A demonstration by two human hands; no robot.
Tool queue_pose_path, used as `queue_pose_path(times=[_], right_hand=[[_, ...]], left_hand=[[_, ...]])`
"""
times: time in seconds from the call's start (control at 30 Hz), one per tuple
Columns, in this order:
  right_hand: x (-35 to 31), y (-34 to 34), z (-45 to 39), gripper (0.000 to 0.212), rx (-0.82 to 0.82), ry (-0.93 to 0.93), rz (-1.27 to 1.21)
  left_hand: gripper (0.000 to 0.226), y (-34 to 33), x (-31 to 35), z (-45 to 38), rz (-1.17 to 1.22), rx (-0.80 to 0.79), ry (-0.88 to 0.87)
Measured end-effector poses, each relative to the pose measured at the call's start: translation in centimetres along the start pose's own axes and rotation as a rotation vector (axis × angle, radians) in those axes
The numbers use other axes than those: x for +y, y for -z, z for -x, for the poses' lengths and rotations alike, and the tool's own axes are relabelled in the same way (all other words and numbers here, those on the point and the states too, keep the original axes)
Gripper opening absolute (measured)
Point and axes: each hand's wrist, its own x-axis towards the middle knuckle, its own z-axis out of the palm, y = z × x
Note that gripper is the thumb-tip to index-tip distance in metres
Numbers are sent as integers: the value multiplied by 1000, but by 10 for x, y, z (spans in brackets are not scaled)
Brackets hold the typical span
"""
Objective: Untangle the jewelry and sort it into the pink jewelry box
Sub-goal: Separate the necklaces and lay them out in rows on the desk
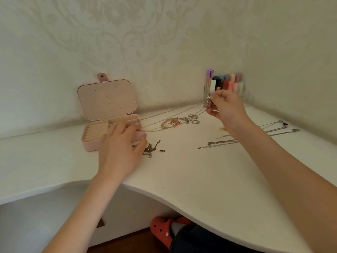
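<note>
Pink jewelry box sits open on the white tabletop near the wall. It is rectangular with rounded corners; the lid stands upright, its pale lining dotted with small holes and a snap tab at the top. Inside are cream ridged ring rolls on the left and narrow compartments behind and to the right.

Left hand lies over the box's front right corner, fingers loosely spread and relaxed. Whether they touch the fine chain running out beside them cannot be told. Just beside the fingertips lies a tangled cluster of bronze-toned chains with small clasps.

Right hand is raised above the table, thumb and fingers pinching a small silver pendant; its thin chain trails down and left toward the box.

Between the hands lie a pink beaded bracelet and three plain silver rings. Under the right forearm lie link chains; further right, silver necklaces.

Against the wall, a clear holder of matte, pastel-capped tubes.
</note>
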Motion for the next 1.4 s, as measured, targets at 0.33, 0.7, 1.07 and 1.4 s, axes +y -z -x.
queue_pose_path(times=[0.33, 0.7, 1.07, 1.4], right_hand=[[2, -8, 4, 13, -57, 11, 12], [3, -11, 7, 13, -79, -17, 7], [1, -7, 6, 13, -56, -32, -21], [6, -12, 8, 9, -67, -6, 5]], left_hand=[[15, 1, -5, -1, 131, 196, 71], [5, 3, -3, -3, 241, 223, 132], [12, 3, -3, -3, 293, 199, 93], [25, 12, -2, 1, 592, 309, 228]])
